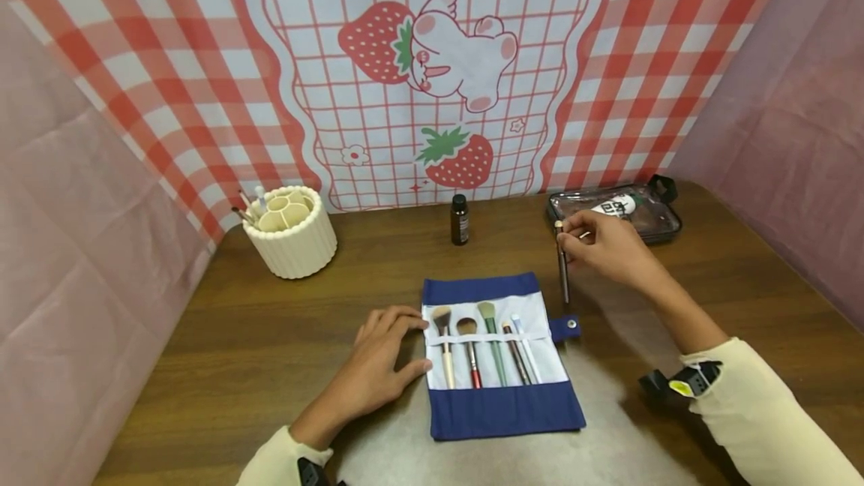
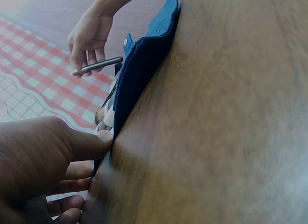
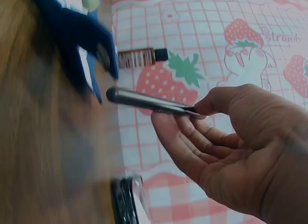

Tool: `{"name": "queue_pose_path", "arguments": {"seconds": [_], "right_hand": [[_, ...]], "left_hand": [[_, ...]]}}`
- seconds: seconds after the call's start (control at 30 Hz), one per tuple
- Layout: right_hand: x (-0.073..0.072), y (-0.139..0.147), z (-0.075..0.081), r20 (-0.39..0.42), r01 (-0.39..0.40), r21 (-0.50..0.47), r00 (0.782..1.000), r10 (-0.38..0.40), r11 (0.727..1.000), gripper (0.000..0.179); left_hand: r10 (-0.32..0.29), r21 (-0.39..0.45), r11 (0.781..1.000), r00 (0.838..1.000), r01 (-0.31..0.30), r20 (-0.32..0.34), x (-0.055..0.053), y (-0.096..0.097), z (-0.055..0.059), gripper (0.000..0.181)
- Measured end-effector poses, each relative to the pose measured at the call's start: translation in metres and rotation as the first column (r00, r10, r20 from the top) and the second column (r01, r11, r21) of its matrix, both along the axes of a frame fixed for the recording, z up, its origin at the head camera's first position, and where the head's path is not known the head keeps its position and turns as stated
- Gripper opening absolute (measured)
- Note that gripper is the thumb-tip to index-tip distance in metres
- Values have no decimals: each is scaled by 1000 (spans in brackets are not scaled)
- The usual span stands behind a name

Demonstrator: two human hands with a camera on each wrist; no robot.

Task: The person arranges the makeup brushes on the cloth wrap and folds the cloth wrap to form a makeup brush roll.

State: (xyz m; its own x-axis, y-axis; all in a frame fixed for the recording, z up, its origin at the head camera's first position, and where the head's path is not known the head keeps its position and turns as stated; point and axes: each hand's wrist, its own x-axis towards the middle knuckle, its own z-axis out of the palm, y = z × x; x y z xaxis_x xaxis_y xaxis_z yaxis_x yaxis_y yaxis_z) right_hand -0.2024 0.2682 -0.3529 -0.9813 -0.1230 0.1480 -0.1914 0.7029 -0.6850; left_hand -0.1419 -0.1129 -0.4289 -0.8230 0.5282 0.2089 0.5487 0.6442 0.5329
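Observation:
A dark-handled makeup brush [image 1: 563, 268] hangs nearly upright from my right hand [image 1: 610, 250], pinched near its bristle end between thumb and fingers. In the right wrist view the brush handle [image 3: 144, 99] points away from the fingertips. Lying unrolled on the table is a navy and white brush roll [image 1: 506, 411]. Several brushes sit under its white strap, among them a green-handled brush [image 1: 496, 343] and a red-handled brush [image 1: 472, 355]. My left hand [image 1: 374, 358] rests at the roll's left edge, fingertips and thumb touching it with the fingers relaxed.
A cream ribbed holder [image 1: 297, 246] with a few brushes stands at the back left. Behind the roll is a small dark bottle [image 1: 460, 220]. A clear black-edged case [image 1: 658, 220] containing a white tube [image 1: 617, 205] lies at the back right. The roll's snap tab [image 1: 565, 327] sticks out rightward.

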Motion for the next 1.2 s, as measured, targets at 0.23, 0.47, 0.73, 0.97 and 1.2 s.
{"name": "queue_pose_path", "arguments": {"seconds": [0.23,0.47,0.73,0.97,1.2], "right_hand": [[-1,-20,-7,126,-79,-270,985,116,960,29],[-3,-31,-23,177,-146,-369,958,224,918,26],[3,-32,-32,228,-203,-375,925,303,904,29],[10,-30,-34,240,-277,-288,906,349,917,23],[17,-27,-32,206,-395,19,901,383,919,16]], "left_hand": [[-3,-1,1000,1000,3,1,-1,1,0,51],[1,-2,1000,1000,0,5,-1,1,1,51],[2,-1,1000,1000,-2,-3,-1,2,2,52],[3,-3,1000,1000,-3,4,0,1,1,51],[7,-8,1000,1000,-7,12,0,0,0,51]]}}
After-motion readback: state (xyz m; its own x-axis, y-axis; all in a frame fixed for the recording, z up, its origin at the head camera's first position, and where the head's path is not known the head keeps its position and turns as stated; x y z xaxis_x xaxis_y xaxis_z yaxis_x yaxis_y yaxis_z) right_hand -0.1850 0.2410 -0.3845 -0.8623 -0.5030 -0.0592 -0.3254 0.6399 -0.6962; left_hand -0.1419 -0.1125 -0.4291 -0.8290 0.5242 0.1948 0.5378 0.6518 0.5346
